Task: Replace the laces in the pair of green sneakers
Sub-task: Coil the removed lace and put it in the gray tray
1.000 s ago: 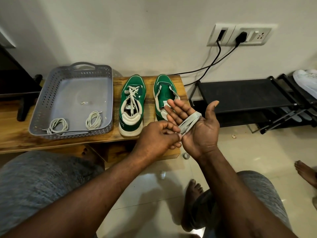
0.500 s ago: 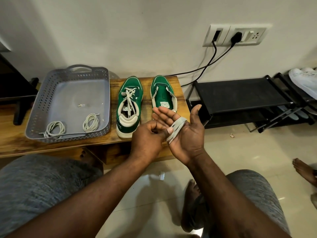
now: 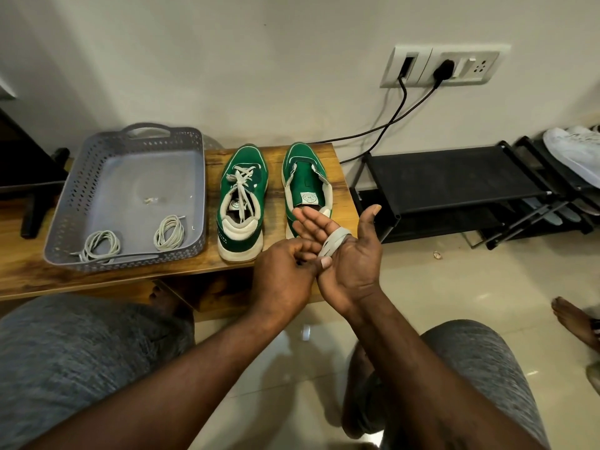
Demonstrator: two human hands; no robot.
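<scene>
One shoe is unlaced. Our left grip pinches the lace wound round our flat right grip. The laced shoe and new laces remain.

The laced sneaker and the unlaced sneaker are deep green with cream soles and collars. The flat lace is pale grey, as are the coiled laces. The basket is grey with a punched-hole pattern. The surface is brown wood-grain, and the shorts are mottled grey.
</scene>
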